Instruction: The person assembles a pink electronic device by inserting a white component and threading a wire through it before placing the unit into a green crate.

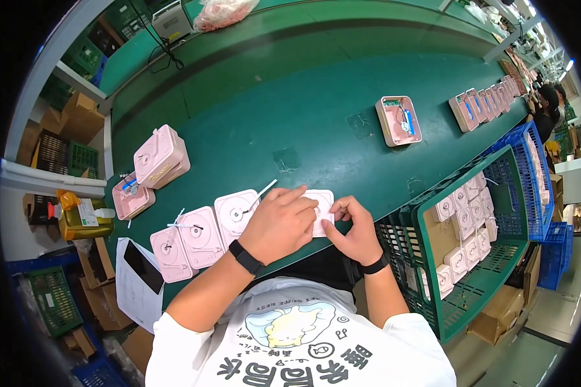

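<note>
Cover (323, 204): pink
Left hand (285, 221): palm down, grip hidden
Right hand (357, 235): thumb on cover, grip unclear
Shirt (381, 351): dark lettering

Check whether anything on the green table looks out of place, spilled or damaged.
Nothing looks spilled or visibly damaged. One open pink case stands out mildly: it sits alone on the green table, apart from the row of similar open cases farther right. That may be intended.

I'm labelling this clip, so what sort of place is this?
Probably a factory assembly line: there's a long green workbench, a row of open pink casings on it, and a green crate holding many pink pieces.
</note>
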{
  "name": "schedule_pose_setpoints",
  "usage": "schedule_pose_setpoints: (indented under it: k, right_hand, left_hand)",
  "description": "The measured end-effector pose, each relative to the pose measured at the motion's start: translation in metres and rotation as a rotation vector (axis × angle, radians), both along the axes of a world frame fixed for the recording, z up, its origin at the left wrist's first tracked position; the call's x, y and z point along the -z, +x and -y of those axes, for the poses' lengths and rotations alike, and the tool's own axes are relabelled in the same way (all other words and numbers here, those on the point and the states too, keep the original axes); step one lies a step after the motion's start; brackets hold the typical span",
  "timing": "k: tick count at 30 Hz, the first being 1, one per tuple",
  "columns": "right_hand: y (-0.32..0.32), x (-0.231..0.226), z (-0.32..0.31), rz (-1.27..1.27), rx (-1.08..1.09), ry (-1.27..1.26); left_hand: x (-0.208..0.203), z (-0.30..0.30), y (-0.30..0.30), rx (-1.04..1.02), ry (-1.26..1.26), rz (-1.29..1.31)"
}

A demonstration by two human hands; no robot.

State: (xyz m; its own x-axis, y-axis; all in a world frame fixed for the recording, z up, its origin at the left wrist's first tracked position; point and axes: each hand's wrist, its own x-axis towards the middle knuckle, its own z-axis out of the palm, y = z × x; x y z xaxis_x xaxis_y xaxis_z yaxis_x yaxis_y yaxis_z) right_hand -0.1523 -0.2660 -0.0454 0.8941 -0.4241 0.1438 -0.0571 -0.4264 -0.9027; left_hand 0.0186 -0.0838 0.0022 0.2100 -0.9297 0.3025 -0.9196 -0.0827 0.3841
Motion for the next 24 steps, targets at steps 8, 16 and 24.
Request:
schedule_pose_setpoints:
  k: [8, 16, 24]
  right_hand:
    - [0.001, -0.001, 0.001, -0.01, 0.011, 0.015]
    - [0.003, -0.002, 0.001, 0.003, 0.017, 0.012]
    - [0.004, -0.008, 0.002, -0.013, -0.018, 0.006]
  left_hand:
    - [0.004, 0.004, -0.006, -0.015, 0.016, 0.088]
    - [0.009, 0.003, -0.007, -0.039, -0.006, 0.042]
    - [-0.006, 0.021, 0.044, -0.103, 0.273, -0.383]
